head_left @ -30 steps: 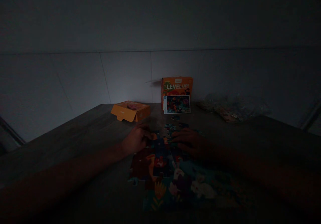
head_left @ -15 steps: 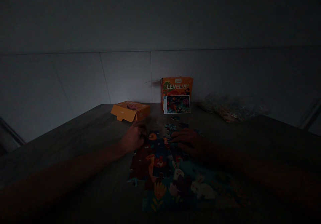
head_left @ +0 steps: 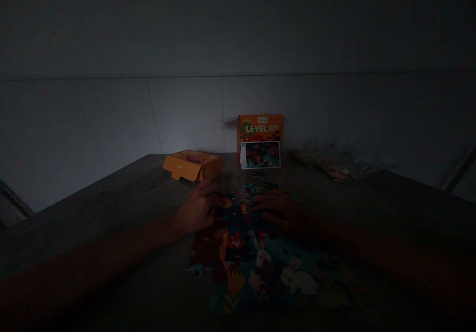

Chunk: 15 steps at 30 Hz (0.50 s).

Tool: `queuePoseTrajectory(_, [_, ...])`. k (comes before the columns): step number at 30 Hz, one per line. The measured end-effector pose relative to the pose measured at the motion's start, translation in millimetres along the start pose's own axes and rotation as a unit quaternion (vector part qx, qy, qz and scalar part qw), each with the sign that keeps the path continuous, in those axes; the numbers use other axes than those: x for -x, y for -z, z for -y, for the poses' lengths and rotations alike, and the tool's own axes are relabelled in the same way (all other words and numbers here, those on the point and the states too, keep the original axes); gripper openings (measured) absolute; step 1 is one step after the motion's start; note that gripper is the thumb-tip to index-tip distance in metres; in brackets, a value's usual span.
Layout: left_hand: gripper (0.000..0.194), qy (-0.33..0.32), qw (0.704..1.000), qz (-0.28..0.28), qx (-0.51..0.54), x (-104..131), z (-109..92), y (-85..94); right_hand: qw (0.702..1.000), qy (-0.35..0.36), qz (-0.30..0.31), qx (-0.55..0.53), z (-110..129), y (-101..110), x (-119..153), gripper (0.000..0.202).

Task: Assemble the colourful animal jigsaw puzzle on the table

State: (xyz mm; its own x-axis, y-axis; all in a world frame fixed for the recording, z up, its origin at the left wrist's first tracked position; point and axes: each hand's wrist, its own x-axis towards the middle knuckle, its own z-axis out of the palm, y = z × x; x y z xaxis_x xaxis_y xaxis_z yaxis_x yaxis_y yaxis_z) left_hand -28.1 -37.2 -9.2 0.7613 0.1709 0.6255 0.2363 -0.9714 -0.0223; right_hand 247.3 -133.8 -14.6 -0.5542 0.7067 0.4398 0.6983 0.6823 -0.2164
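The scene is very dark. A partly joined jigsaw puzzle (head_left: 266, 272) with rabbits and flowers lies on the table in front of me. At its upper left edge my left hand (head_left: 201, 208) is closed, fingers bent down against the pieces; whatever they pinch is hidden. Across the puzzle's upper right part lies my right hand (head_left: 280, 209), palm down with its fingers stretched to the left. Loose puzzle pieces (head_left: 251, 188) sit just beyond, between the hands. One blue piece (head_left: 197, 269) sticks out at the puzzle's left side.
An orange box (head_left: 260, 126) stands upright at the back, with a picture card (head_left: 261, 155) leaning on it. Back left, an orange box (head_left: 191, 163) lies with its flap open. Clear plastic bags (head_left: 342, 161) lie back right on the grey table (head_left: 148, 183), near the wall.
My left hand has shifted slightly right, further over the puzzle's upper left edge. My right hand stays nearly in place. The view has moved very slightly.
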Motion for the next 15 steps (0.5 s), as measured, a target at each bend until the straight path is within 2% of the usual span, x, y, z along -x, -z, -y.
queuePoseTrajectory(3, [0.032, -0.054, 0.996, 0.038, 0.059, -2, -6, 4.2, 1.0, 0.0, -0.003, 0.002, 0, 0, 1, 0.028])
queuePoseTrajectory(6, [0.034, -0.08, 0.989, 0.071, 0.107, -1, -7, 2.6, 1.0, 0.0, -0.002, 0.008, -1, -4, 2, 0.028])
queuePoseTrajectory(10, [0.031, -0.077, 0.99, 0.058, 0.104, -2, -8, -1.3, 0.997, 0.02, -0.071, 0.006, 1, -1, -2, 0.022])
queuePoseTrajectory(12, [0.029, -0.058, 0.994, 0.029, 0.087, -7, -10, 7.2, 0.991, 0.008, -0.131, 0.008, 7, 18, -6, 0.02])
queuePoseTrajectory(15, [0.024, -0.016, 0.996, -0.045, 0.071, -23, -11, 41.0, 0.968, -0.05, -0.243, 0.017, 19, 67, -8, 0.023])
